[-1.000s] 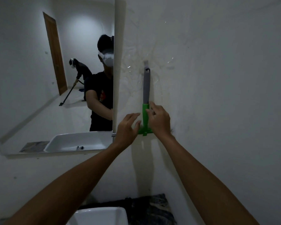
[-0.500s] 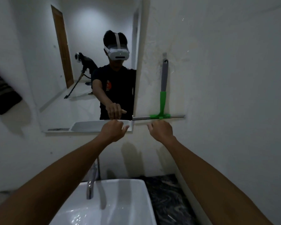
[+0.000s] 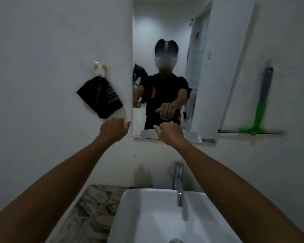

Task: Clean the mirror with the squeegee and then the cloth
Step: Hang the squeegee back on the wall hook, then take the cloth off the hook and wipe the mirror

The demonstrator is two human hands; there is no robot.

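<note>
Presently, both bare forearms are seen stretched forward over the white rectangular ceramic basin (image 3: pixel 147 223), with neither hand holding anything. The left hand (image 3: pixel 112 129) is raised just below the dark striped cloth (image 3: pixel 99 96), its fingers (image 3: pixel 125 125) curled loosely inward and apart from the fabric. The cloth is hung from a small pale animal-shaped hook (image 3: pixel 100 70) on the white wall, just left of the frameless rectangular wall mirror (image 3: pixel 172 41). The right hand (image 3: pixel 168 132) is held in front of the mirror's lower edge, its fingers (image 3: pixel 157 128) likewise bent into a loose curl and closed on nothing. The squeegee with a grey and green handle and a long thin blade (image 3: pixel 258 111) is found on the wall to the right of the mirror, well apart from both hands, its handle upward and its blade level at the bottom. A chrome tap (image 3: pixel 178 181) is set upright at the back of the basin, and a marbled stone bench (image 3: pixel 89 214) is visible to the basin's left. The person's dark-shirted reflection and both outstretched arms are shown in the mirror.
</note>
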